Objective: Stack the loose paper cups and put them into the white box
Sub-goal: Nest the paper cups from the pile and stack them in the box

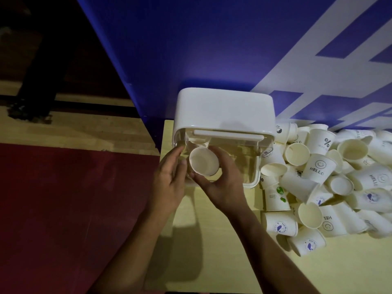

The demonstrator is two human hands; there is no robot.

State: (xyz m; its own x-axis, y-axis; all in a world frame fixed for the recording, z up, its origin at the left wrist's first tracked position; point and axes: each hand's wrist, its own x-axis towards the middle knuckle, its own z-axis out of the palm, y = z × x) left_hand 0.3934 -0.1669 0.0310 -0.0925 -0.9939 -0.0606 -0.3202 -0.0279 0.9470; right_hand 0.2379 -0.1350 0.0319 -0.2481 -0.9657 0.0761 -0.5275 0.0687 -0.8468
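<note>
Right hand [224, 183] wraps cup [204, 164], thumb under rim, fingers over far side. Left hand [169, 179]: fingers near-straight, flat vs cup's L side. Cup mouth faces camera, long axis runs down into white box [224, 109], at L end of its open front. Box at worktop [222, 262] far-L corner, against blue board [191, 49]. Loose cups [328, 177] heaped R, touching box. Room: worktop strip betw. box and near edge, forearms over it.

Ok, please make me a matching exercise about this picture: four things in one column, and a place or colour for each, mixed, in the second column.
Things:
1 box
2 held cup
3 cup pile
4 panel

Place or colour:
a blue with pale stripes
b right of the box
c gripped by the right hand
d white top, clear front

Pairs: 1-d, 2-c, 3-b, 4-a
</note>
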